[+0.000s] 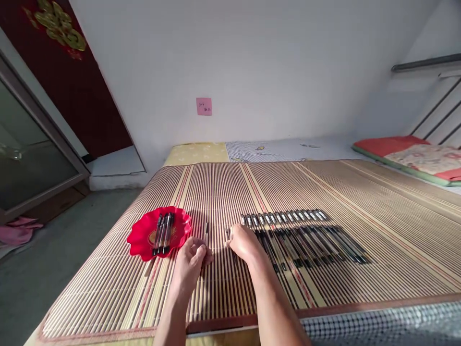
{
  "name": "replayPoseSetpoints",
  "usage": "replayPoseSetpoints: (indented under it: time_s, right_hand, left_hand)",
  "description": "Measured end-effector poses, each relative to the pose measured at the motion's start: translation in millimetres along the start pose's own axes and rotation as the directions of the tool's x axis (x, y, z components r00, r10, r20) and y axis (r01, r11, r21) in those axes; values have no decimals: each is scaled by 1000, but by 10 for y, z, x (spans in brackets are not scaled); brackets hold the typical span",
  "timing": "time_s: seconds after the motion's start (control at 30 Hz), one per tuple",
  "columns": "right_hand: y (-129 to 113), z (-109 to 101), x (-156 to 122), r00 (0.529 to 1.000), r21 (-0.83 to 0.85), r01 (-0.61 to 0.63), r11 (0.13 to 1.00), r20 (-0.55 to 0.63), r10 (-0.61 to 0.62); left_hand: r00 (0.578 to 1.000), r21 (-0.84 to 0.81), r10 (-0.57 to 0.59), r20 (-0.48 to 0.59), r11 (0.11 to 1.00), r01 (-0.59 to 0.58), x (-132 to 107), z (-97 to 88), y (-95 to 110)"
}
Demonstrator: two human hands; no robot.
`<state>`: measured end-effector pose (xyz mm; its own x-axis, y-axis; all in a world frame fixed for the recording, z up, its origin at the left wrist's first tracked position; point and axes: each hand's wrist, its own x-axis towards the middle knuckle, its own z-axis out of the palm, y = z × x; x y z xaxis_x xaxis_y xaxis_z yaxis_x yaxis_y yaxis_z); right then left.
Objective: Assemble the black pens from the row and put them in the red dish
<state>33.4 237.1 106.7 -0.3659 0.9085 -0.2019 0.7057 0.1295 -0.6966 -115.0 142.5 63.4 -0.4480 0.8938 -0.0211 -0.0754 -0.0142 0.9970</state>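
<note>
My left hand rests on the bamboo mat, fingers curled round the lower end of a thin pen that lies pointing away from me. My right hand is just to its right, fingers bent down on something small and dark at the left end of a long row of pens laid side by side; what it pinches is hidden. A red scalloped plate with several black pens in it sits left of my left hand.
The mat covers a low bed that ends at a white wall with a pink note. Folded red and patterned bedding lies at the far right. Bare floor and a glass door are on the left.
</note>
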Motion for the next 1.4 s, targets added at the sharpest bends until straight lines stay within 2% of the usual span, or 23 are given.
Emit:
replayPoseSetpoints:
  time_s: [0.13,0.27,0.3,0.37,0.47,0.53,0.63,0.77,0.87,0.97,1.13,1.4]
  right_hand:
    - [35,37,24,1000,-30,1,1000,-23,-2]
    - [67,59,75,997,-26,56,998,-57,-57]
    - [72,59,90,994,11,92,996,-64,-91]
    - [78,57,116,983,188,182,965,-48,-176]
    - [79,69,137,951,521,275,808,-22,-309]
    - [74,92,138,936,603,301,739,-40,-349]
    - [60,119,127,924,623,329,709,-58,-378]
    - [37,72,99,929,685,296,665,-44,-368]
    - [24,6,84,950,757,289,586,-153,-271]
    - [20,-22,90,948,790,315,526,-231,-221]
    - [39,-4,106,939,774,329,541,-210,-272]
    - [40,4,112,923,784,357,508,-212,-321]
  left_hand:
    - [999,-133,24,-26,991,-27,-22,64,-14]
    - [1000,-160,-8,-25,987,4,-24,86,-9]
    - [999,-163,-18,-29,986,13,-25,89,-5]
    - [999,-185,-28,-27,982,23,-31,101,5]
    - [999,-243,-39,20,969,43,-51,132,11]
    - [997,-272,-48,60,960,63,-66,146,3]
    - [996,-300,-62,70,951,80,-79,143,-29]
    - [998,-344,-48,49,937,62,-67,139,-68]
    - [996,-348,-34,81,936,60,-61,166,-88]
    - [989,-331,-37,145,940,84,-71,197,-112]
    - [986,-319,-37,164,943,89,-85,190,-139]
    - [984,-251,-28,175,965,72,-95,158,-100]
